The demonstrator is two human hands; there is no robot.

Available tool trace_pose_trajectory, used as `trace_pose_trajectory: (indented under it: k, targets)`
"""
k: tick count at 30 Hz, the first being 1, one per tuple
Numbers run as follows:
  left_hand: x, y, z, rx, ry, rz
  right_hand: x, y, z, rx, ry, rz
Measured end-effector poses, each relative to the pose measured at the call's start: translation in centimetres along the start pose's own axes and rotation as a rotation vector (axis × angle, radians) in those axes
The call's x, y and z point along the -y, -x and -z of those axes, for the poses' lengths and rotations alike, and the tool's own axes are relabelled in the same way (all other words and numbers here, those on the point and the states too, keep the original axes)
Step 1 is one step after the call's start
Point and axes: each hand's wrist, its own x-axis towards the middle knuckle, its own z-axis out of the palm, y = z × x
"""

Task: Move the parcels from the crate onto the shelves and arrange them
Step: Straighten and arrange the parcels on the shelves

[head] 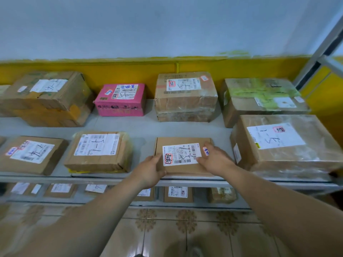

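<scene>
Left hand (150,171) seemingly grips flat parcel (183,142) at its near corner; right hand (215,160) spread atop; gaps beside.

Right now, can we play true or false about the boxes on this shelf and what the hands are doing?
1. The left hand and the right hand both touch the flat brown parcel. True.
2. The pink box sits at the front edge of the shelf. False: it is in the back row, near the yellow wall.
3. The flat brown parcel has a white label on top. True.
4. The lower shelf holds nothing. False: several labelled parcels lie on it.
</scene>
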Motion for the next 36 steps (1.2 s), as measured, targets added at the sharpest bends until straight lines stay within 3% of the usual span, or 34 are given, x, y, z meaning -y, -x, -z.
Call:
trace_pose_trajectory:
  k: [7, 13, 19, 24, 29, 36]
  targets:
    - [-0.8, 0.0, 2.1, -0.033, -0.060, -0.047, 1.4, -0.3, 1.2, -0.050, 0.113, 0.049]
    - [-1.8, -1.2, 8.2, -0.167, -0.140, -0.115, 5.3, -1.2, 6.1, -0.213, 0.099, 0.103]
    - [-2.2, -4.4, 12.4, -0.231, -0.018, -0.114, 6.8, -4.0, 10.3, -0.308, 0.099, 0.116]
    - [-3.9, -8.3, 14.4, -0.285, 0.092, -0.077, 7.2, -8.8, 13.0, -0.288, 0.092, 0.129]
    - [-5.3, -11.7, 14.3, -0.240, 0.167, -0.005, 7.6, -13.5, 13.3, -0.234, 0.110, 0.074]
    - [-6.3, -13.9, 14.0, -0.250, 0.223, 0.090, 8.3, -14.6, 12.4, -0.228, 0.146, 0.043]
